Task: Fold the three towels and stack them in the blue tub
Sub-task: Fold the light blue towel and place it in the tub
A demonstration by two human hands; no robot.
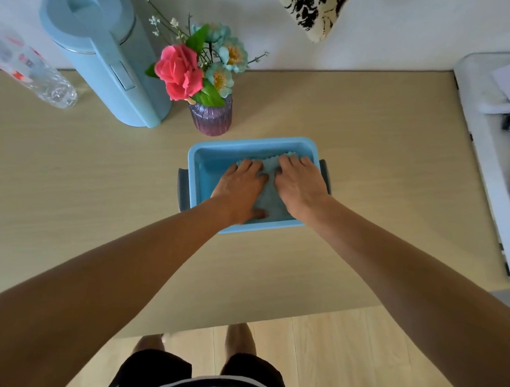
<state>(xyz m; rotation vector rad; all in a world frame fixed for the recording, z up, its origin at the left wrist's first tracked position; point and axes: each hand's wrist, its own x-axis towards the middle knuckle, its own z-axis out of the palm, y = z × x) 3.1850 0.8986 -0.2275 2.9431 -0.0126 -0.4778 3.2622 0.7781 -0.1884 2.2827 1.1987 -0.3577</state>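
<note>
the left hand [240, 189] lies palm down with fingers spread on a grey-blue towel [269, 205] inside the blue tub [192, 172]. the right hand [302, 185] presses the same towel just beside it, fingers straight and flat. the towel covers the tub's right part, its zigzag edge showing past the fingertips; what lies under it is hidden. the tub stands on a pale wooden table [94, 185]. behind the tub to its left stands a purple vase [210, 118] of flowers, further left a light blue jug [105, 56] and a clear plastic bottle [30, 68]. right of the tub, well apart, sits a white container [480, 145].
</note>
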